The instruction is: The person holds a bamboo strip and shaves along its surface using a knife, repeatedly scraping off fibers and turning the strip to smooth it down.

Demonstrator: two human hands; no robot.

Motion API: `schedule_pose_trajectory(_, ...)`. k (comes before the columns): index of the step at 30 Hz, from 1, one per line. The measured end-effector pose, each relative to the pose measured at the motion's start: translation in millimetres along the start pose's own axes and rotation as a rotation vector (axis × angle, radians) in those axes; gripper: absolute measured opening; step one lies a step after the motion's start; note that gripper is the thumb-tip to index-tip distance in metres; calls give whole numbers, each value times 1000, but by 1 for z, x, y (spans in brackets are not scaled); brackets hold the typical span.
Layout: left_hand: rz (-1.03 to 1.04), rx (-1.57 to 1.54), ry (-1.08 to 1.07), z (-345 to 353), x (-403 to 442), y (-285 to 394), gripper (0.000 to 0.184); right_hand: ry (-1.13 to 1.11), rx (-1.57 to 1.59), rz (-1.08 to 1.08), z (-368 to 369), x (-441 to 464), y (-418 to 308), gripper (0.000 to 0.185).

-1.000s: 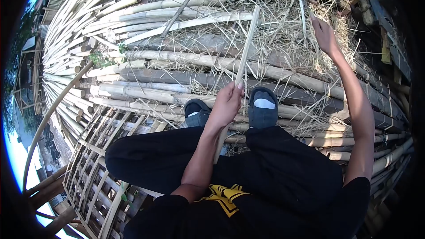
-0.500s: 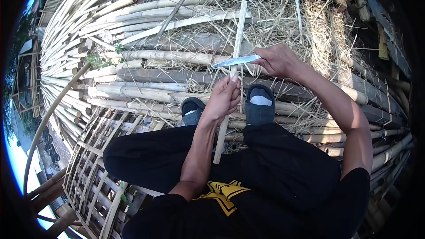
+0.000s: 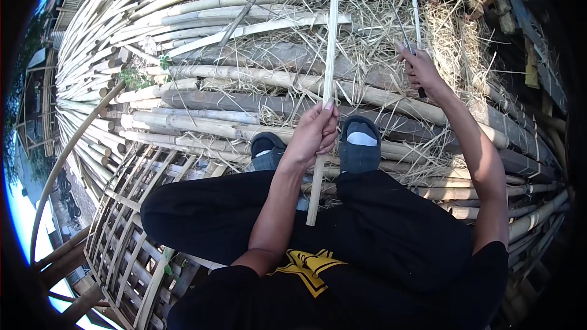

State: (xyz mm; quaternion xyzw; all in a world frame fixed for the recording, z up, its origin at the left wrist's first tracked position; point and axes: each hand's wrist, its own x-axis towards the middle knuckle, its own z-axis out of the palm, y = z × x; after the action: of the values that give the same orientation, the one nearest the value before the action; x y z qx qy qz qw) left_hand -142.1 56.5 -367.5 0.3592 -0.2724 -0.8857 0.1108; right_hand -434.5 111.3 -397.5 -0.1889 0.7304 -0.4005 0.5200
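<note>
My left hand [image 3: 315, 131] is closed around a pale bamboo strip [image 3: 331, 49], gripping it below its middle. The strip stands out lengthwise before me, its lower end near my lap and its upper end over the straw. Off to the right, my right hand [image 3: 422, 73] is wrapped around the handle of a knife [image 3: 402, 26]. The knife's thin blade points up and to the left, away from the strip, and is seen nearly edge-on. A dark end of the handle shows below my fist.
Bamboo poles [image 3: 214, 76] lie side by side under my sandalled feet [image 3: 359, 146]. Straw-like shavings [image 3: 379, 18] cover the far poles. A lattice of bamboo slats [image 3: 131, 232] stands at lower left. More poles [image 3: 92, 104] are stacked at the left, beside a curved stick [image 3: 70, 153].
My right hand has moved the knife off the strip, up and to the right, and the blade has turned upward. The strip has tilted slightly more upright in my left hand.
</note>
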Motion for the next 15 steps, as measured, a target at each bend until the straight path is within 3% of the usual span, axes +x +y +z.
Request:
schedule_pose_trajectory(4, -40, 47, -49, 3, 4, -10, 22, -311, 224, 76, 67, -30, -15, 39)
schedule_pose_trajectory(7, -71, 106, -76, 4, 5, -13, 23, -289, 233, 54, 93, -30, -18, 28)
schedule_pose_trajectory(12, -83, 184, 44, 21, 2, -9, 25, -203, 319, 15, 87, -18, -22, 28)
schedule_pose_trajectory(15, -91, 315, -11, 7, 9, -22, 27, -62, 280, -33, 69, 0, -12, 28)
